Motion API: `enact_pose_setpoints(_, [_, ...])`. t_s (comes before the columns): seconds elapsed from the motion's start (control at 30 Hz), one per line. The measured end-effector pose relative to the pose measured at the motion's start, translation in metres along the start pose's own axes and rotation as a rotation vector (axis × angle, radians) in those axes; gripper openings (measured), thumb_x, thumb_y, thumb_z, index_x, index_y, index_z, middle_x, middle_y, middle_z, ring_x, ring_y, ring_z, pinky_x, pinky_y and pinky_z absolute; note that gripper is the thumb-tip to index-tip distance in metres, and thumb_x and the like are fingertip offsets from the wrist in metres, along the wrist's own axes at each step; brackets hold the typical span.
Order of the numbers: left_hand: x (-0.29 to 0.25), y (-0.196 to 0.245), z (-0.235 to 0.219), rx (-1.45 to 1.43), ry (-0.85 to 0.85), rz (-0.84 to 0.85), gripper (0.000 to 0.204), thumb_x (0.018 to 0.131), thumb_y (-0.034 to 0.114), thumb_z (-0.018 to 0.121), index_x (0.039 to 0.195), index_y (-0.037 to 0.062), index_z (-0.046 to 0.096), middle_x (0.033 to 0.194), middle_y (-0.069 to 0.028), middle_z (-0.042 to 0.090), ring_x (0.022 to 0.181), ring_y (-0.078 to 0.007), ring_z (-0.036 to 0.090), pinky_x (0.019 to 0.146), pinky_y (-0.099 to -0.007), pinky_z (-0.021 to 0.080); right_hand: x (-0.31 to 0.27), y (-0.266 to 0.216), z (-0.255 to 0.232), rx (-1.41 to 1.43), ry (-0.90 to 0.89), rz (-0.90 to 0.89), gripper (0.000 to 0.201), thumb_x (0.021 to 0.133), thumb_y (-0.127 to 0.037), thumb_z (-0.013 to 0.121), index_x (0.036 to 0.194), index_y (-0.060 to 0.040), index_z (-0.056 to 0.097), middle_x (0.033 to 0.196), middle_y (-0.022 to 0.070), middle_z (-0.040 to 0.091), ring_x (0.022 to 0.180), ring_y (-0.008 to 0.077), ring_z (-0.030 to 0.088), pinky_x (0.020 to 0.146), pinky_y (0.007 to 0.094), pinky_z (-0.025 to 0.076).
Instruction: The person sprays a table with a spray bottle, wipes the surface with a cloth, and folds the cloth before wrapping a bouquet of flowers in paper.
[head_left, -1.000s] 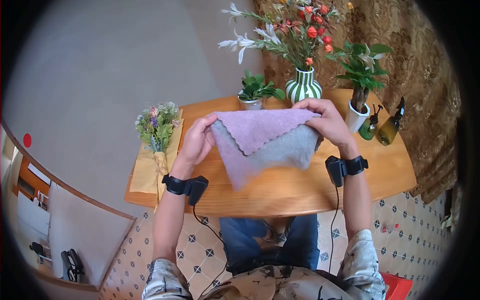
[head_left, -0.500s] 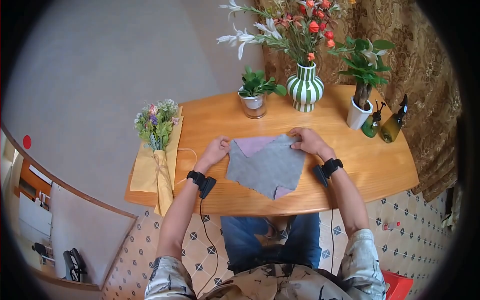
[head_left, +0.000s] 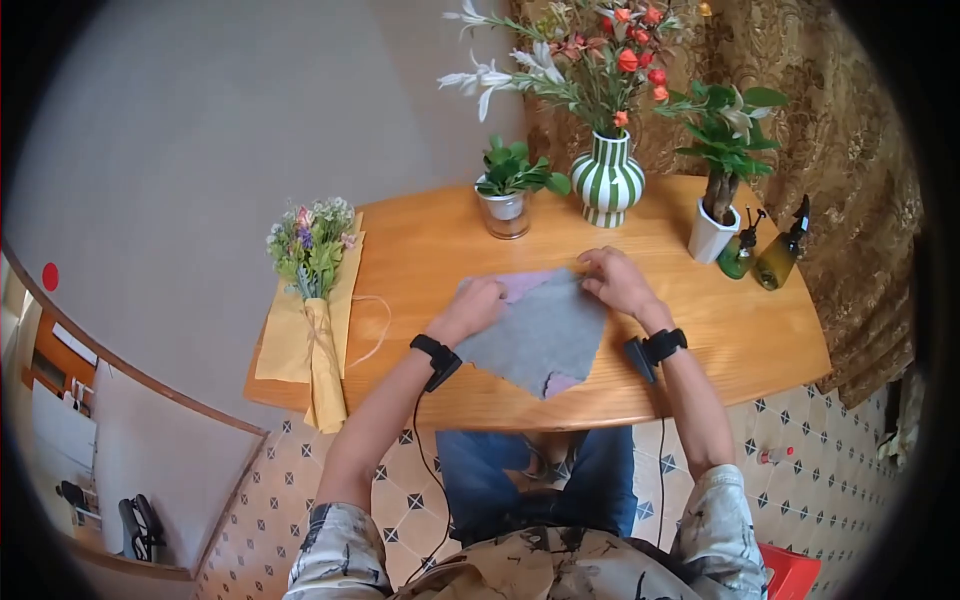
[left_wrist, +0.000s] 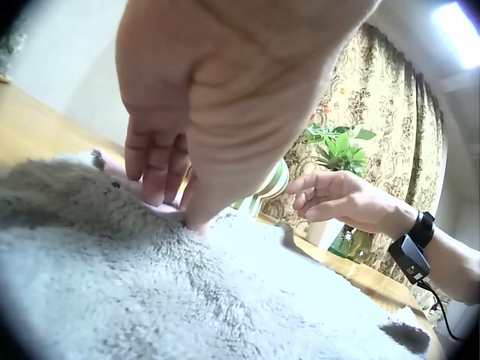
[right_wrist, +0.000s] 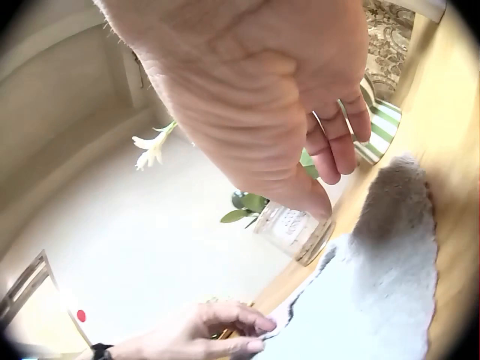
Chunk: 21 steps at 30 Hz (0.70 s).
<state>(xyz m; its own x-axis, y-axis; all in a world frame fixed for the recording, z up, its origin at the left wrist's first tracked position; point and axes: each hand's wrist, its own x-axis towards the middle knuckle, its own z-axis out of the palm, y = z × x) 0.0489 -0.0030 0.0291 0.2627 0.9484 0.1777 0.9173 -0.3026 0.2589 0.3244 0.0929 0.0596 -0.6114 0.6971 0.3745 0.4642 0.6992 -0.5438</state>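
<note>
A grey and lilac cloth (head_left: 540, 335) lies on the wooden table, its lilac side showing at the top edge and at a small turned corner near the front. The left hand (head_left: 478, 307) is on the cloth's upper left part; in the left wrist view its thumb and fingers (left_wrist: 161, 169) come together at the lilac part, pinching it. Just above the upper right corner is the right hand (head_left: 622, 284), its fingers loosely bent; in the right wrist view this hand (right_wrist: 262, 97) hangs over the grey fabric (right_wrist: 375, 292) with nothing between thumb and fingers.
A wrapped bouquet (head_left: 322, 340) lies on yellow paper (head_left: 285, 350) at the left. Along the back stand a potted plant in a glass (head_left: 505, 213), a striped vase (head_left: 607, 185) with flowers, a white pot (head_left: 712, 235) and two spray bottles (head_left: 778, 262).
The cloth, held up between both hands a second ago, now lies on the table. The left hand has moved right over its upper left part, and the right hand has come off the corner.
</note>
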Motion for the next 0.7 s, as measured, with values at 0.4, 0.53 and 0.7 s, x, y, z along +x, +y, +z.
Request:
enact_pose_setpoints(0.4, [-0.014,0.064,-0.067,-0.297,0.168,-0.14,0.016,0.088,0.011,0.057,0.094,-0.0022,0.065,0.072,-0.0169,0.064,0.069,-0.0255,0.065,0.064,-0.0341,0.05,-0.061,-0.065,0.014,0.073,-0.689,-0.092,0.035,0.071,-0.014,0.075,0.102,-0.0028,0.065,0.09,0.0136,0.065,0.087,0.0284,0.062,0.079,0.0367,0.048])
enact_pose_setpoints(0.53, [-0.017,0.09,-0.049,-0.384,-0.013,0.045,0.016,0.089,0.01,0.057,0.097,-0.0016,0.063,0.074,-0.0134,0.065,0.07,-0.0182,0.064,0.064,-0.0314,0.05,-0.065,-0.068,0.014,0.146,-0.729,-0.126,0.021,0.072,-0.011,0.072,0.09,-0.0028,0.066,0.088,0.0129,0.066,0.084,0.0285,0.063,0.075,0.0357,0.049])
enact_pose_setpoints(0.7, [-0.016,0.103,-0.021,-0.626,-0.046,0.046,0.023,0.089,0.009,0.059,0.109,-0.0016,0.059,0.078,-0.0084,0.066,0.071,-0.0113,0.06,0.067,-0.0265,0.049,-0.07,-0.066,0.004,0.181,-0.452,-0.132,0.013,0.074,-0.009,0.07,0.085,-0.0037,0.065,0.081,0.0107,0.066,0.075,0.0276,0.063,0.07,0.0336,0.049])
